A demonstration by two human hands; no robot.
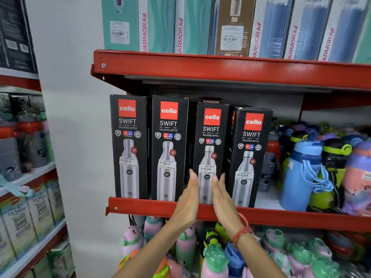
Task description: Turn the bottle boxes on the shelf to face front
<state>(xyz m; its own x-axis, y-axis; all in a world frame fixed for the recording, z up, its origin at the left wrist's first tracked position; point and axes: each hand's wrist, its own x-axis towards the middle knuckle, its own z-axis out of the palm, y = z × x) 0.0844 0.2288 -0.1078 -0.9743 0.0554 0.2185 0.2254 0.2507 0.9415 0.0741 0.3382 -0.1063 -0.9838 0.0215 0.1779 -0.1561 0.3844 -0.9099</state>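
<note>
Several tall black bottle boxes with a red logo stand in a row on the red middle shelf (140, 205), printed fronts facing me. The third box from the left (210, 137) sits between my two hands. My left hand (187, 201) lies flat against its lower left edge, fingers straight. My right hand (224, 199), with a red thread at the wrist, lies flat along its lower right edge. Neither hand is closed around the box. The leftmost box (128, 145), the second box (168, 149) and the rightmost box (249, 157) stand untouched; the rightmost is turned slightly.
Loose coloured bottles, among them a blue bottle (301, 177), crowd the shelf to the right of the boxes. Tall teal and blue boxes (160, 25) fill the shelf above. More bottles (212, 257) stand on the shelf below. Another shelving unit (26, 177) stands at the left.
</note>
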